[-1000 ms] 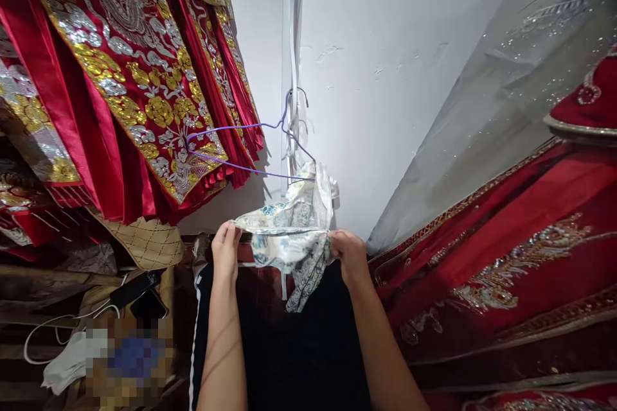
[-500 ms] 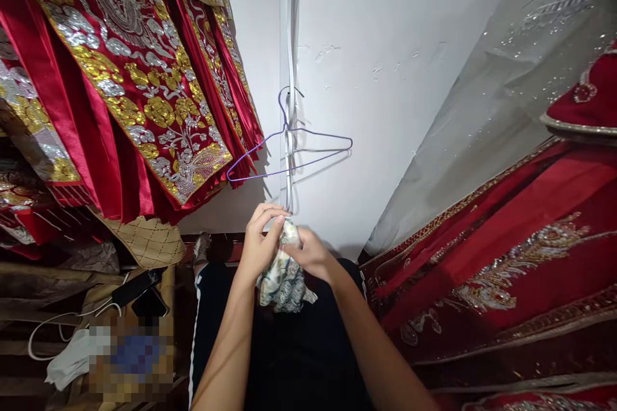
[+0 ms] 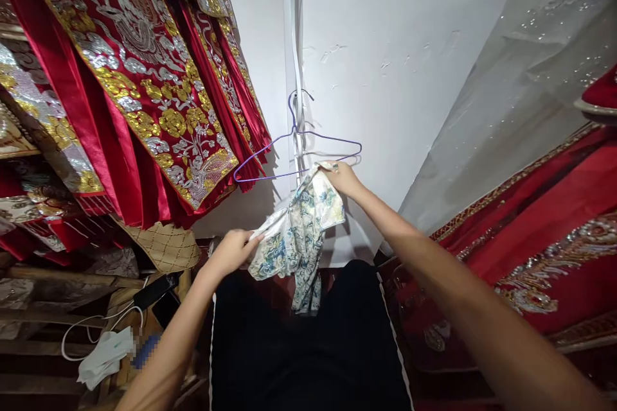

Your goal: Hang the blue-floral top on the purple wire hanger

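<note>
A short-sleeved garment (image 3: 308, 225) with a blue, green and yellow floral print on white hangs stretched between my two hands. My left hand (image 3: 234, 249) pinches its left sleeve side, low and to the left. At its upper right, my right hand (image 3: 343, 178) grips the other shoulder, held higher. The lower part of the cloth dangles in folds above my lap. Just behind and above it, a purple wire hanger (image 3: 270, 176) hangs by its hook in front of the wall; the garment's right shoulder overlaps the hanger's lower bar in view.
Red embroidered garments (image 3: 173, 103) hang at the left, and a red beaded gown (image 3: 544, 231) with sheer sparkly fabric (image 3: 482, 96) at the right. A wooden stool with a phone (image 3: 166, 308), white cable (image 3: 72, 337) and white tissue (image 3: 106, 358) stands lower left. A white wall (image 3: 385, 32) is ahead.
The floral garment was bunched between my hands low over my lap; now it is spread open and raised. My hands have moved apart, the right one up to hanger height.
</note>
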